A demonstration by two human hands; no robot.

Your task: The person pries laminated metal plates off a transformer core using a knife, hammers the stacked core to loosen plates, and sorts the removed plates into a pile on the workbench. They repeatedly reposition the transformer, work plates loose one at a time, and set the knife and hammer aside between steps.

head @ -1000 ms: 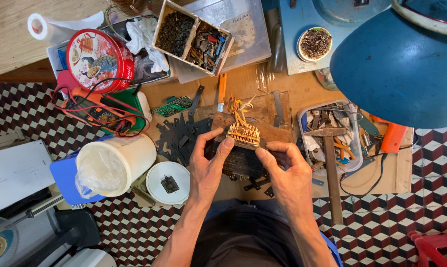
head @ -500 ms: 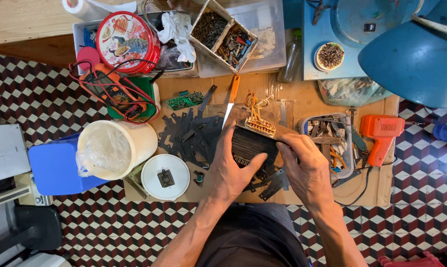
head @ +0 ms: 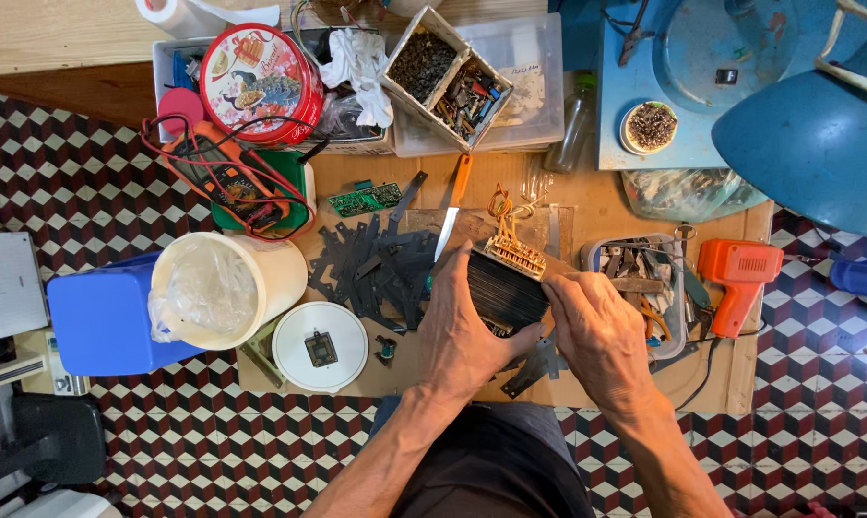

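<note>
Both hands hold a dark transformer core (head: 506, 289), a block of stacked black metal plates with a brass-coloured terminal strip and loose wires on top. My left hand (head: 462, 336) wraps its left side from below. My right hand (head: 598, 338) grips its right edge with the fingertips. Left of the hands lies a heap of loose black metal plates (head: 371, 264) on a cardboard sheet (head: 587, 206). A knife with an orange handle (head: 452, 206) lies just above the core.
A white bucket lined with plastic (head: 224, 288) and a blue box (head: 102, 317) stand at left. A white lid (head: 320, 345), a red tin (head: 263, 83), an orange multimeter (head: 224, 177), a tray of tools (head: 649, 288) and an orange soldering gun (head: 737, 278) surround the work.
The view has shifted, so everything sits a little lower in frame. Both hands keep hold of the transformer core, which has tilted slightly; my right fingers have moved along its right edge.
</note>
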